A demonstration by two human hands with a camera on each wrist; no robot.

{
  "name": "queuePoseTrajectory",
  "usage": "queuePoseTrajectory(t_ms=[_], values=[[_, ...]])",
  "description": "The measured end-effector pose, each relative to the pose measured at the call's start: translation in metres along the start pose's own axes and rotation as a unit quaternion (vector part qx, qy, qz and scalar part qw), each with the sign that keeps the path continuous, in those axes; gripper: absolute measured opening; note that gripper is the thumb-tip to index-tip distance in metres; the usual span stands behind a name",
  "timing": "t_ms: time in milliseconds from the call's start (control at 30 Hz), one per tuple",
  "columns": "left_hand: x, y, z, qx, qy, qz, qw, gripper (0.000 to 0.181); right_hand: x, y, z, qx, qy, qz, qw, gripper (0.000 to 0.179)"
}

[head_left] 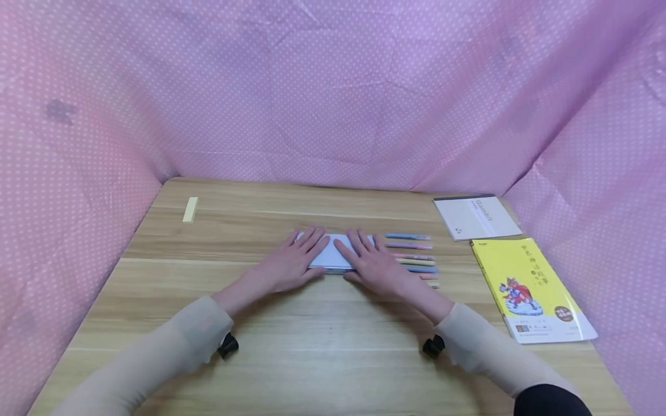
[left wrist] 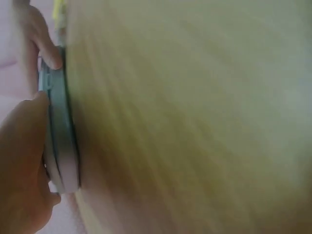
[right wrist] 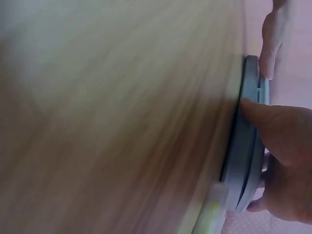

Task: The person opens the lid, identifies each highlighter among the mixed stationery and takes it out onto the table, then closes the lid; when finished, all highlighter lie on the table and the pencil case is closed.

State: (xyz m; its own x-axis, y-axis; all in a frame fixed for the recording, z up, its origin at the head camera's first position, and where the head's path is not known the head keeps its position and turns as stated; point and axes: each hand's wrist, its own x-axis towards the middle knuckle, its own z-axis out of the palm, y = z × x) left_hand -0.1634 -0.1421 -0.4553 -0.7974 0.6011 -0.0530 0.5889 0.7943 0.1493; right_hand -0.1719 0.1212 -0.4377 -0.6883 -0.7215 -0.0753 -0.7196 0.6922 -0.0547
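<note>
A flat, pale case (head_left: 333, 251) lies on the table, with a white top and grey sides; it looks like a pencil case. Spread over its left part is my left hand (head_left: 293, 263), fingers straight, thumb at the front edge. My right hand (head_left: 377, 266) rests on the right part in the same way. From the left wrist, the case's grey side (left wrist: 61, 126) shows a small clasp between the two thumbs. In the right wrist view, the right thumb touches the case's front side (right wrist: 239, 146). The hands cover both ends of the top.
Several coloured pens (head_left: 416, 269) lie in a column just right of the case. Farther right are a white notebook (head_left: 468, 216) and a yellow book (head_left: 499, 266). A pale yellow strip (head_left: 190, 209) lies at the back left. Pink dotted cloth (head_left: 333, 104) surrounds the table.
</note>
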Motion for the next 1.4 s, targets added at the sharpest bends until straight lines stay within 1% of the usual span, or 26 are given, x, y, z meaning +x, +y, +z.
queuePoseTrajectory(t_ms=[133, 367, 567, 633, 767, 867, 1000, 1167, 1400], values=[[-0.001, 0.001, 0.004, 0.028, 0.009, 0.005, 0.9996, 0.083, -0.001, 0.000, 0.005, -0.029, 0.015, -0.017, 0.9993, 0.070], [-0.002, 0.002, 0.008, 0.053, 0.018, 0.014, 0.9983, 0.084, -0.002, 0.001, 0.008, -0.047, 0.031, -0.033, 0.9979, 0.070], [-0.001, 0.005, 0.007, 0.066, 0.029, 0.023, 0.9972, 0.081, -0.004, 0.001, 0.009, -0.052, 0.025, -0.021, 0.9981, 0.072], [0.000, 0.006, 0.007, 0.069, 0.027, 0.022, 0.9970, 0.081, -0.004, 0.001, 0.010, -0.056, 0.023, -0.014, 0.9981, 0.073], [0.001, 0.006, 0.008, 0.079, 0.030, 0.025, 0.9961, 0.080, -0.003, 0.001, 0.012, -0.068, 0.037, -0.012, 0.9969, 0.076], [0.001, 0.005, 0.008, 0.083, 0.039, 0.031, 0.9953, 0.080, -0.001, 0.001, 0.012, -0.070, 0.048, -0.017, 0.9963, 0.077], [0.001, 0.004, 0.008, 0.085, 0.046, 0.035, 0.9947, 0.080, 0.000, 0.000, 0.012, -0.063, 0.051, -0.019, 0.9965, 0.080], [0.001, 0.003, 0.008, 0.092, 0.043, 0.036, 0.9942, 0.080, 0.001, 0.000, 0.011, -0.059, 0.052, -0.020, 0.9967, 0.082], [0.000, 0.003, 0.007, 0.100, 0.043, 0.035, 0.9934, 0.081, 0.002, -0.001, 0.009, -0.057, 0.041, -0.021, 0.9973, 0.082]])
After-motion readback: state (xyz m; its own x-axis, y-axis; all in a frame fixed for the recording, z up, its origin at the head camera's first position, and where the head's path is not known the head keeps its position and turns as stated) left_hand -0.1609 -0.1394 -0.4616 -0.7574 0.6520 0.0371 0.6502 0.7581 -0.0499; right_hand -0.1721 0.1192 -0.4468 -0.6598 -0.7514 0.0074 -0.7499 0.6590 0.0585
